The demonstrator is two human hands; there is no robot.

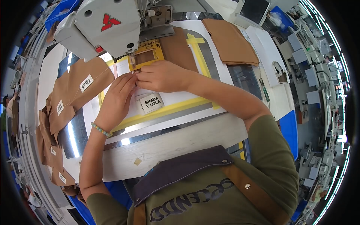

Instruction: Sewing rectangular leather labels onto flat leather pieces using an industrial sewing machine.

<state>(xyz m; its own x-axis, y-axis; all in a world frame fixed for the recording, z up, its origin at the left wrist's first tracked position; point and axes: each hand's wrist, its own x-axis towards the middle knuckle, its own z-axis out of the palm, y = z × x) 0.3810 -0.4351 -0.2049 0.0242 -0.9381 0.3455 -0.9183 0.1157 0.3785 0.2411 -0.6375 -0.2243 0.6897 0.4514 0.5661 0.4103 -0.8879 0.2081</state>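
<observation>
My left hand (117, 98), a beaded bracelet on its wrist, and my right hand (160, 77) meet with bent fingertips at the lower edge of a yellow rectangular frame (155, 52) under the white sewing machine head (107, 26). Whatever the fingertips pinch is hidden. The frame rests by a brown fabric piece (180, 50) on a white board (161, 122) edged with yellow tape. Just below my hands lies a small stack of white labels (152, 103) with dark print.
Brown pieces with white labels (71, 97) spread along the left. A brown fabric stack (230, 43) lies at the upper right, near a white-framed screen (251, 11) and green-handled tool (265, 92). Blue bins (288, 135) stand beside the table. Other workstations line both sides.
</observation>
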